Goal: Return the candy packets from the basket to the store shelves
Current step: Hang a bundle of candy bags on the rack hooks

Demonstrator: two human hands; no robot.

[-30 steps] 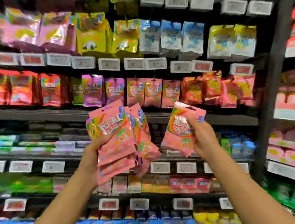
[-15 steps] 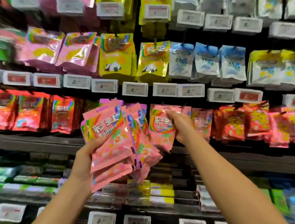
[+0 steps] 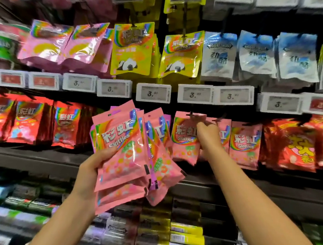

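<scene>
The left hand [image 3: 94, 166] is gripping a fanned stack of pink Skittles packets [image 3: 124, 156], keeping them upright and within reach as a supply. Just beyond and to its right, the right hand [image 3: 206, 136] is pinching one pink Skittles packet [image 3: 185, 138] by its upper part, lifting it towards the peg hook [image 3: 191, 113], seemingly to thread its hole. Matching hung packets [image 3: 244, 144] are dangling right of that hand. Above, price tags [image 3: 153, 93] are lining the rail.

Pink packets [image 3: 120, 150]: "彩虹" above "Skittles". Hanging pink packet [image 3: 185, 138]: same marking. Yellow packets [image 3: 133, 47]: "彩虹". Shelf price tag [image 3: 153, 93]: "3.90". Blue packets [image 3: 219, 56]: "劲酷"
</scene>
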